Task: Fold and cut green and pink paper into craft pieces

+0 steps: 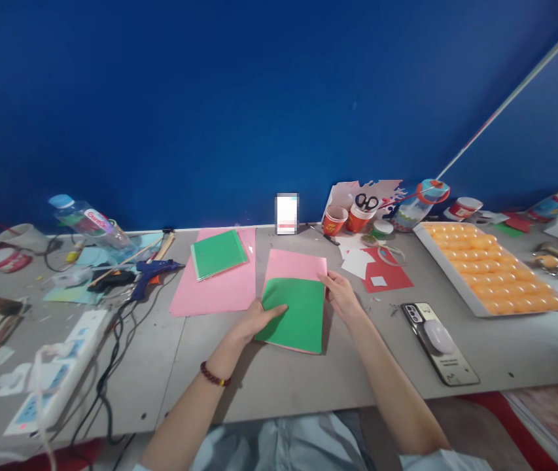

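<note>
A green sheet of paper (298,317) lies over a longer pink sheet (293,263), whose far end sticks out beyond it. My left hand (259,317) grips the left edge of the two sheets, thumb stretched over the green one. At the upper right, my right hand (340,292) pinches the sheets' edge near where green and pink meet. Its lower fingers are partly hidden behind the wrist side. Further left, a green paper stack (220,255) rests on a large pink sheet (220,297).
To the left are a blue glue gun (154,275), a power strip (63,373), cables and a plastic bottle (87,219). On the right stand red paper cups (335,220), a phone (438,343) and a tray of orange balls (494,268). A blue wall (259,111) closes the back.
</note>
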`<action>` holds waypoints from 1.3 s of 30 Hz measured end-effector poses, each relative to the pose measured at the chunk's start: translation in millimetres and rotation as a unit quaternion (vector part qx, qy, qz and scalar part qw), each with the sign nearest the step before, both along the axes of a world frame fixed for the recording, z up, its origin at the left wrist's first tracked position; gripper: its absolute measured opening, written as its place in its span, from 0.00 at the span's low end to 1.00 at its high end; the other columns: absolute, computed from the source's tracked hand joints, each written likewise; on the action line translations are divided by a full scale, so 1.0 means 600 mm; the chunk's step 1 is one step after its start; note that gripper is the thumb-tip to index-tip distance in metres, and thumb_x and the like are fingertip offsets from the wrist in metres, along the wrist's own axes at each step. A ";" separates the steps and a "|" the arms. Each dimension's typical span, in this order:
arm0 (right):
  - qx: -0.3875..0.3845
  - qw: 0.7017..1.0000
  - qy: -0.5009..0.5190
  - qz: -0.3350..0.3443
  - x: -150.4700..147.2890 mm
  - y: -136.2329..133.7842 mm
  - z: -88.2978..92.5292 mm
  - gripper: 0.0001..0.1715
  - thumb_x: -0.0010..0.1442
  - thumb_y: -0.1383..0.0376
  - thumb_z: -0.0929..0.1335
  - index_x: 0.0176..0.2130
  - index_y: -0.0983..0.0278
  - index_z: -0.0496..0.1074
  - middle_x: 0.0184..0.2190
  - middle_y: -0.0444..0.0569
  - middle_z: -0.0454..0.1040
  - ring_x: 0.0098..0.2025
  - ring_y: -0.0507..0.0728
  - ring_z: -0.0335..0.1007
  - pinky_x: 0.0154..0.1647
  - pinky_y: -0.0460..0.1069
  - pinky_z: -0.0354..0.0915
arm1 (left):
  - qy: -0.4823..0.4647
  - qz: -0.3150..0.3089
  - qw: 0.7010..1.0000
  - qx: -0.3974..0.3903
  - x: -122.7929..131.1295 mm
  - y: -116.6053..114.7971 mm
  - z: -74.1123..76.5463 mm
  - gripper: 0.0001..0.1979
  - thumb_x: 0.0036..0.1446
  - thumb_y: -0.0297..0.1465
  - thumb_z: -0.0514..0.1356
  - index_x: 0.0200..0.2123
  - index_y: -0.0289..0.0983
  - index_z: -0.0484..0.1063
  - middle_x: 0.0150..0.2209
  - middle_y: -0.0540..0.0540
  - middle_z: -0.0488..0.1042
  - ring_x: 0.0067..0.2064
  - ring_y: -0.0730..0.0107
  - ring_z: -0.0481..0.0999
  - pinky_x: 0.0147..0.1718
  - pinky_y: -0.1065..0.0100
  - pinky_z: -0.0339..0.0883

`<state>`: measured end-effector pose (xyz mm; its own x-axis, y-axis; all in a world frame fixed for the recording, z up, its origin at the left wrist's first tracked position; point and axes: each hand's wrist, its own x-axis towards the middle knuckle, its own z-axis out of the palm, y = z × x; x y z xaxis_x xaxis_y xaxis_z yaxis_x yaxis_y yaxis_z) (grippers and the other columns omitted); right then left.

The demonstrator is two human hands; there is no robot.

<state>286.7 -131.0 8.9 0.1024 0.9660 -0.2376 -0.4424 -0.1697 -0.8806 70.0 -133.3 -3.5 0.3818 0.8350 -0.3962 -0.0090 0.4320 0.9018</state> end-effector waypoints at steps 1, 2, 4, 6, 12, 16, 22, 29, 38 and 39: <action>-0.004 1.000 -0.006 0.012 -0.001 -0.001 0.001 0.22 0.37 0.55 0.78 0.32 0.64 0.77 0.26 0.46 0.79 0.27 0.55 0.73 0.26 0.47 0.66 | 0.000 0.014 1.000 -0.001 -0.001 0.002 -0.001 0.30 0.37 0.44 0.72 0.43 0.34 0.76 0.45 0.37 0.77 0.47 0.49 0.76 0.49 0.54 0.69; -0.009 1.000 -0.015 0.025 -0.003 -0.002 0.002 0.21 0.37 0.55 0.78 0.31 0.64 0.77 0.25 0.46 0.78 0.25 0.53 0.72 0.26 0.46 0.65 | 0.000 0.028 1.000 0.000 -0.002 0.004 -0.002 0.30 0.37 0.44 0.72 0.43 0.34 0.76 0.45 0.37 0.77 0.48 0.49 0.76 0.49 0.54 0.69; -0.021 0.998 -0.039 0.046 -0.006 -0.003 0.000 0.20 0.37 0.54 0.78 0.29 0.64 0.77 0.23 0.45 0.77 0.23 0.51 0.69 0.24 0.45 0.63 | 0.000 0.054 0.999 0.005 -0.004 0.007 -0.005 0.31 0.38 0.43 0.72 0.45 0.34 0.75 0.46 0.38 0.77 0.49 0.49 0.76 0.51 0.54 0.68; -0.025 0.996 -0.062 0.056 -0.008 -0.004 -0.005 0.20 0.38 0.54 0.77 0.29 0.65 0.78 0.22 0.44 0.77 0.21 0.49 0.67 0.22 0.43 0.60 | 0.002 0.067 0.998 0.015 -0.007 0.011 -0.007 0.30 0.39 0.43 0.71 0.45 0.35 0.75 0.46 0.39 0.77 0.50 0.50 0.75 0.51 0.55 0.67; -0.006 0.997 -0.054 0.053 -0.010 -0.003 -0.011 0.20 0.41 0.51 0.76 0.29 0.64 0.78 0.22 0.44 0.76 0.23 0.50 0.68 0.26 0.45 0.64 | -0.004 0.054 0.998 0.015 -0.008 0.012 -0.007 0.30 0.40 0.43 0.71 0.46 0.35 0.75 0.46 0.40 0.77 0.49 0.50 0.76 0.49 0.55 0.69; -0.007 0.999 -0.029 0.028 -0.008 -0.003 -0.008 0.20 0.38 0.53 0.77 0.28 0.63 0.77 0.22 0.44 0.77 0.24 0.51 0.70 0.27 0.46 0.66 | 0.006 0.030 0.999 0.026 -0.009 0.008 -0.002 0.30 0.40 0.42 0.71 0.46 0.34 0.74 0.46 0.39 0.77 0.49 0.50 0.76 0.50 0.56 0.69; -0.019 0.998 -0.008 -0.051 0.014 0.005 -0.006 0.20 0.33 0.53 0.79 0.25 0.62 0.76 0.20 0.44 0.76 0.22 0.53 0.70 0.24 0.47 0.66 | 0.012 -0.037 0.999 0.014 -0.009 -0.001 0.013 0.25 0.41 0.41 0.71 0.42 0.36 0.76 0.44 0.39 0.78 0.46 0.50 0.77 0.46 0.55 0.70; -0.005 0.994 -0.031 -0.104 0.017 0.008 -0.011 0.21 0.34 0.51 0.78 0.22 0.62 0.73 0.18 0.44 0.74 0.20 0.53 0.69 0.22 0.48 0.65 | 0.016 -0.037 0.999 -0.004 -0.007 -0.002 0.010 0.25 0.39 0.42 0.71 0.40 0.36 0.76 0.41 0.39 0.79 0.44 0.50 0.78 0.45 0.55 0.71; 0.034 0.983 -0.015 -0.182 0.012 0.009 -0.012 0.20 0.33 0.55 0.78 0.28 0.60 0.76 0.27 0.44 0.79 0.28 0.54 0.73 0.29 0.49 0.69 | 0.038 -0.051 0.998 0.000 -0.006 -0.002 0.014 0.26 0.38 0.41 0.71 0.41 0.36 0.75 0.40 0.39 0.79 0.44 0.51 0.78 0.44 0.56 0.71; 0.031 0.983 -0.009 -0.183 0.013 0.009 -0.012 0.19 0.35 0.54 0.78 0.28 0.61 0.76 0.27 0.45 0.79 0.28 0.55 0.73 0.30 0.49 0.69 | 0.036 -0.050 0.998 0.003 -0.006 -0.002 0.014 0.25 0.39 0.41 0.71 0.41 0.36 0.76 0.40 0.39 0.79 0.44 0.51 0.78 0.44 0.56 0.71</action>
<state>294.5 -125.4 1.8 0.4488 0.8766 -0.1737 -0.4474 0.0522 -0.8928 66.3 -134.2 5.1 0.4341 0.7960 -0.4217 0.0994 0.4230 0.9007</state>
